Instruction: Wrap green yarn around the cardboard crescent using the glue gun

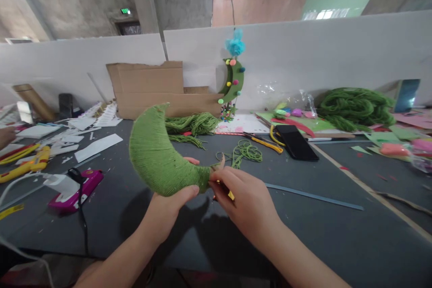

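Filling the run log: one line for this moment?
left hand: grips green yarn-wrapped crescent | right hand: pinches crescent's tip | loose green yarn on dark table

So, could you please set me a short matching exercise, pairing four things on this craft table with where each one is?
Things:
1. yarn-wrapped crescent
2. black phone
3. pink tool
4. decorated moon

Places:
A. flat on the table, far left of the hands
B. leaning upright against the white back wall
C. held in the left hand, its tip pinched by the right hand
D. flat on the table, beyond the right hand

Pairs: 1-C, 2-D, 3-A, 4-B
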Tool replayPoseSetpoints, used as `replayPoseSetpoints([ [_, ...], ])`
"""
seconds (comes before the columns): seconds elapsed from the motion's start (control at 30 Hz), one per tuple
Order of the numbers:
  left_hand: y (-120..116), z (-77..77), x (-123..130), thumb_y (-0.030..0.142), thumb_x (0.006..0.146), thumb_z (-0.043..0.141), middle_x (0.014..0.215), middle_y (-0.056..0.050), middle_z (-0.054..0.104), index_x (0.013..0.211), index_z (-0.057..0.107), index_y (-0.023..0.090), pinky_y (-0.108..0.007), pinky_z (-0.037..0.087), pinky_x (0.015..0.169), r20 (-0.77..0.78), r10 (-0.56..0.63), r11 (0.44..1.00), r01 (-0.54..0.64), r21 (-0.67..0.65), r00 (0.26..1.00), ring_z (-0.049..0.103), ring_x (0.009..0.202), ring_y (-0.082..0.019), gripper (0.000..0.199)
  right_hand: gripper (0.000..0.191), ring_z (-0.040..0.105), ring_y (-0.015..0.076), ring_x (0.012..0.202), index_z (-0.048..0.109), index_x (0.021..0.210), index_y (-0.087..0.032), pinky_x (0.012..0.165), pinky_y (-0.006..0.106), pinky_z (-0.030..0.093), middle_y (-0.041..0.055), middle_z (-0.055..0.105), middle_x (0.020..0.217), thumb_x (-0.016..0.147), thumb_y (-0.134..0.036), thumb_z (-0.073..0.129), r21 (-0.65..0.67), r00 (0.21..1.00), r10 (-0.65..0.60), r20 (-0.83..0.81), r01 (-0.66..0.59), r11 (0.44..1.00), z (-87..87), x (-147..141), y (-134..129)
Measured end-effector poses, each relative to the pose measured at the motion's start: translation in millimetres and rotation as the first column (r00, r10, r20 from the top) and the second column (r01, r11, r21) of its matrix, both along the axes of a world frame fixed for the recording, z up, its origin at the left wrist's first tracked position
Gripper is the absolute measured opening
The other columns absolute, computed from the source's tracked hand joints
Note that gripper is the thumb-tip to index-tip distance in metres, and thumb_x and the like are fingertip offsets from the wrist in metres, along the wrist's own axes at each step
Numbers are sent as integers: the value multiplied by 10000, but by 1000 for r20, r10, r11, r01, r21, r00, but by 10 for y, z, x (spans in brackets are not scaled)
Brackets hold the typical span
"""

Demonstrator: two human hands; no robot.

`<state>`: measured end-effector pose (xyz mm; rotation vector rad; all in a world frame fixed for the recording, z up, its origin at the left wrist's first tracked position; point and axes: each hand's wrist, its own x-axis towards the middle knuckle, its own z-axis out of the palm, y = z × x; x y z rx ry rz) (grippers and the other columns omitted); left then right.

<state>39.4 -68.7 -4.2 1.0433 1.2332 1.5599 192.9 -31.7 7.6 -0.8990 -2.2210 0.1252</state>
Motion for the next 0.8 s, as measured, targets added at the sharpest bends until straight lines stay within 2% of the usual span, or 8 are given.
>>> replayPoseSetpoints([
  [0.27, 15, -35, -36, 128, 610, 687, 841, -52, 709, 851, 680, 138, -347, 466, 825, 219, -93, 990, 113, -79, 971, 623, 829, -210, 242, 97, 551, 133, 570, 574, 748, -184, 540, 223, 374, 14, 623, 662, 807, -193, 497, -117, 999, -36, 35, 40, 992, -6, -33, -9],
  [0.4, 19, -12, -8, 128, 606, 707, 887, -58, 710, 876, 676, 143, -343, 458, 842, 204, -127, 987, 145, -75, 971, 622, 872, -215, 272, 104, 539, 133, 550, 574, 734, -180, 533, 228, 369, 15, 617, 645, 806, -188, 500, -97, 998, -61, 35, 64, 993, -24, -39, -26],
  [0.5, 63, -19, -15, 151, 616, 705, 864, -52, 704, 825, 678, 138, -321, 472, 781, 150, -81, 995, 87, -39, 985, 621, 838, -211, 211, 100, 550, 135, 575, 578, 764, -177, 546, 229, 383, 22, 630, 688, 810, -169, 489, -128, 999, -31, 27, 35, 991, -33, -56, -42],
  [0.6, 144, -41, -63, 153, 594, 723, 788, -22, 694, 766, 670, 139, -299, 482, 732, 170, 24, 1000, -27, 14, 985, 617, 759, -182, 180, 126, 580, 145, 652, 586, 876, -170, 585, 231, 412, 34, 650, 763, 809, -136, 485, -179, 996, 77, 46, -68, 982, -39, -94, -70],
  [0.67, 202, -53, -113, 145, 588, 730, 745, -3, 682, 759, 660, 142, -280, 495, 685, 226, 54, 997, -65, 42, 973, 608, 713, -156, 185, 147, 589, 162, 738, 597, 902, -171, 658, 250, 430, 48, 662, 807, 821, -138, 479, -122, 980, 180, 85, -169, 978, -36, -113, -80],
  [0.73, 251, -60, -168, 130, 583, 737, 735, 6, 677, 763, 653, 144, -256, 504, 649, 290, 50, 996, -71, 61, 956, 603, 696, -137, 199, 147, 579, 189, 835, 618, 880, -180, 766, 299, 420, 64, 670, 875, 838, -191, 478, 10, 968, 225, 109, -227, 974, -21, -100, -61],
  [0.8, 284, -66, -220, 113, 580, 741, 746, 7, 680, 783, 650, 146, -239, 509, 640, 334, 47, 994, -76, 73, 941, 608, 698, -125, 225, 190, 573, 199, 858, 631, 844, -183, 797, 322, 406, 72, 669, 896, 858, -254, 455, 92, 987, 137, 88, -145, 985, 9, -37, -2],
])
